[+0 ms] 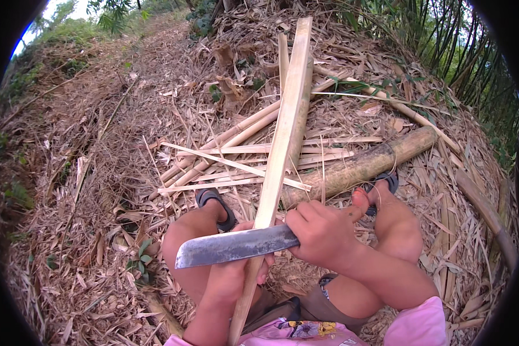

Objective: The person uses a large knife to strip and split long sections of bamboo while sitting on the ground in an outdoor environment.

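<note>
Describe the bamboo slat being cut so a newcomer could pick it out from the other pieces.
Start at the thick round bamboo log lying across the leaf litter by the feet. The bamboo slat crosses just left of it, running from the left hand far uphill. Unlike the loose strips flat on the ground, it is held raised, with the right hand pressing a broad knife blade across it.
</note>
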Demonstrator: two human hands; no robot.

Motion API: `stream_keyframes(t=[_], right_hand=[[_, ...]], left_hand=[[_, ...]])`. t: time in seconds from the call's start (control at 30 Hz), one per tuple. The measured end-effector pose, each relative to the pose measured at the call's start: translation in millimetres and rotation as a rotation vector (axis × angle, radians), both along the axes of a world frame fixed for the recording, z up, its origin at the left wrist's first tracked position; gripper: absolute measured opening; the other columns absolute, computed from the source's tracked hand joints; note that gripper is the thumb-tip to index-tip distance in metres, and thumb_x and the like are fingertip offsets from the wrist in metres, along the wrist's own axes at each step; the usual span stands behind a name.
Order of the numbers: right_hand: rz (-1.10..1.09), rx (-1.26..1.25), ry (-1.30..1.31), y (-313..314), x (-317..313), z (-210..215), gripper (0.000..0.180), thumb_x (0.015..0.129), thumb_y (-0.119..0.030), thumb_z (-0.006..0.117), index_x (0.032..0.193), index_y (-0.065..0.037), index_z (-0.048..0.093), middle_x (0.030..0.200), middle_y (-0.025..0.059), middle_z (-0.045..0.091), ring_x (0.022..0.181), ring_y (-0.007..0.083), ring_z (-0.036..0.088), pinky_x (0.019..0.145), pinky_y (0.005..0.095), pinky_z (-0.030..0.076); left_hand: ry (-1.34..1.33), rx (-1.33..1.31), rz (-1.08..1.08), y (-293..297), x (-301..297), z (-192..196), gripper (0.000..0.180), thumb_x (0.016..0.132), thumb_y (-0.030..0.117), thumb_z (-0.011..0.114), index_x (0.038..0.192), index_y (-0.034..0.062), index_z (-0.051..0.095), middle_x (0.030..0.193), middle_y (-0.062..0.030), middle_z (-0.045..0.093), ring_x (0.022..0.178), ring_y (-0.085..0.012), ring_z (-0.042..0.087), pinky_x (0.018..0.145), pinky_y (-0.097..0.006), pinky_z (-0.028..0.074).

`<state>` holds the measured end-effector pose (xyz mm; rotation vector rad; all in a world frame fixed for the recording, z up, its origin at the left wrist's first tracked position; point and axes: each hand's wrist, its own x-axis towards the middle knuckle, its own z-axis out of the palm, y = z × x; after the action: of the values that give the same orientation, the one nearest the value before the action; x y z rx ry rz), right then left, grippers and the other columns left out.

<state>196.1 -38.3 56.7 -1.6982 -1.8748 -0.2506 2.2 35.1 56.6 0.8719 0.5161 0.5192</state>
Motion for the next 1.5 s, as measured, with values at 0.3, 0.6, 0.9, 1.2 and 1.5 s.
stream_keyframes(t=[0.3, 0.6, 0.9, 1.2, 1.5], right_hand=[[-0.145, 0.076, -0.098, 7, -4, -8, 0.008, 0.072, -0.012, 0.061, 0.072, -0.008, 0.054, 0.065, 0.0055, 0.051, 0.059, 0.0212, 0.059, 0.052, 0.0332, 0.05], [-0.143, -0.01, 0.04, 6, 0, 0, 0.007, 0.075, -0.013, 0.061, 0.074, -0.008, 0.056, 0.066, 0.0076, 0.059, 0.06, 0.0224, 0.064, 0.052, 0.0359, 0.052], [-0.164, 0.079, -0.055, 14, -2, -17, 0.01, 0.073, -0.011, 0.059, 0.069, -0.01, 0.05, 0.062, 0.0051, 0.055, 0.057, 0.02, 0.062, 0.05, 0.0323, 0.051], [-0.223, 0.202, -0.206, 28, 18, -26, 0.01, 0.074, -0.011, 0.058, 0.069, -0.011, 0.05, 0.061, 0.0042, 0.053, 0.053, 0.0193, 0.059, 0.048, 0.032, 0.049], [-0.331, -0.063, -0.19, 32, 40, -39, 0.009, 0.08, -0.011, 0.055, 0.072, -0.008, 0.057, 0.063, 0.0088, 0.062, 0.056, 0.0235, 0.067, 0.049, 0.0359, 0.054]], left_hand=[[0.278, 0.139, 0.134, -18, 15, 11, 0.021, 0.099, 0.006, 0.049, 0.119, -0.0004, 0.053, 0.08, -0.0083, 0.056, 0.053, -0.01, 0.047, 0.046, -0.022, 0.038], [0.327, 0.24, 0.153, -24, 18, 13, 0.027, 0.105, 0.023, 0.047, 0.108, -0.0018, 0.057, 0.079, -0.0052, 0.059, 0.05, -0.0069, 0.048, 0.043, -0.022, 0.036], [0.317, 0.29, 0.139, -22, 19, 6, 0.025, 0.105, 0.021, 0.046, 0.098, -0.0013, 0.056, 0.08, -0.0037, 0.057, 0.052, -0.0056, 0.045, 0.044, -0.02, 0.034], [0.343, 0.225, 0.101, -16, 26, 13, 0.025, 0.106, 0.024, 0.045, 0.108, 0.0008, 0.053, 0.076, -0.0015, 0.051, 0.053, -0.0047, 0.04, 0.045, -0.019, 0.033], [0.349, 0.131, 0.066, -20, 2, -10, 0.027, 0.106, 0.026, 0.045, 0.115, 0.0014, 0.052, 0.074, -0.0023, 0.051, 0.047, -0.0042, 0.037, 0.042, -0.018, 0.031]])
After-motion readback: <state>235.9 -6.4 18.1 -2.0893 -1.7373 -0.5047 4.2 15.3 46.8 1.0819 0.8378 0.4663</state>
